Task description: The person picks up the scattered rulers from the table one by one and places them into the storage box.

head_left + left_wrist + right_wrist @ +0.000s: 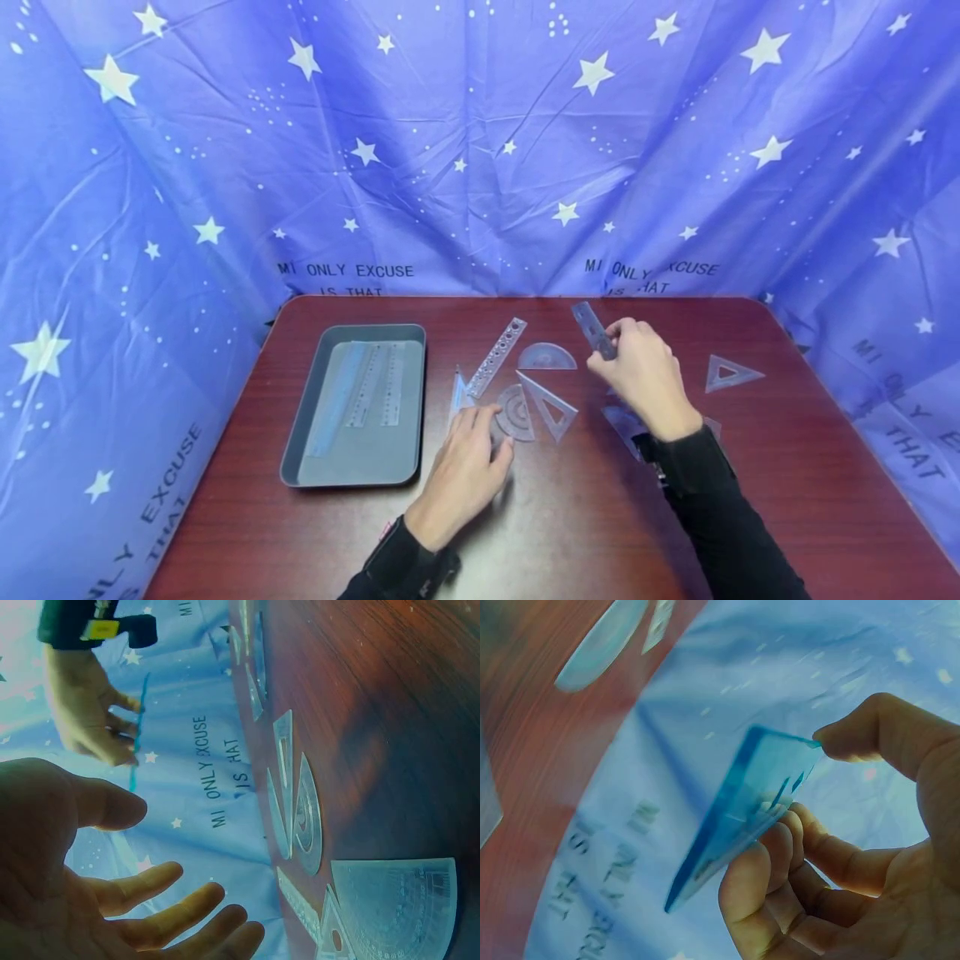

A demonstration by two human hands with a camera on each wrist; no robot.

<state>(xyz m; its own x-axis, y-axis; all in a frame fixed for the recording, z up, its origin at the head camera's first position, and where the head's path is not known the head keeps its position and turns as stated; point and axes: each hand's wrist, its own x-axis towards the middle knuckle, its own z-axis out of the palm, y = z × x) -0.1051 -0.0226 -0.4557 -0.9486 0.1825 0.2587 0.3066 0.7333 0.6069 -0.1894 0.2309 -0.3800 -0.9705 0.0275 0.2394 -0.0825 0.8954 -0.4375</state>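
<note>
My right hand (647, 379) pinches a translucent blue ruler (592, 327) between thumb and fingers, holding it tilted above the back right of the table. The ruler (742, 802) spans from thumb to fingertips in the right wrist view. My left hand (463, 467) hovers over the table with fingers spread and loosely bent; its palm is bare in the left wrist view. Close to its fingertips lie a clear protractor (519, 417) and a bluish set square (459, 392), both partly hidden. Beyond them are a ruler with round holes (497, 360), a semicircular protractor (547, 358) and a set square (557, 412).
At the left, a grey tray (352, 482) holds a blue ruler (337, 400) and clear rulers (392, 383) lying lengthwise. Another set square (731, 375) lies at the right. Clear flat pieces (621, 425) are partly covered by my right forearm. A starry curtain (480, 167) encloses the table.
</note>
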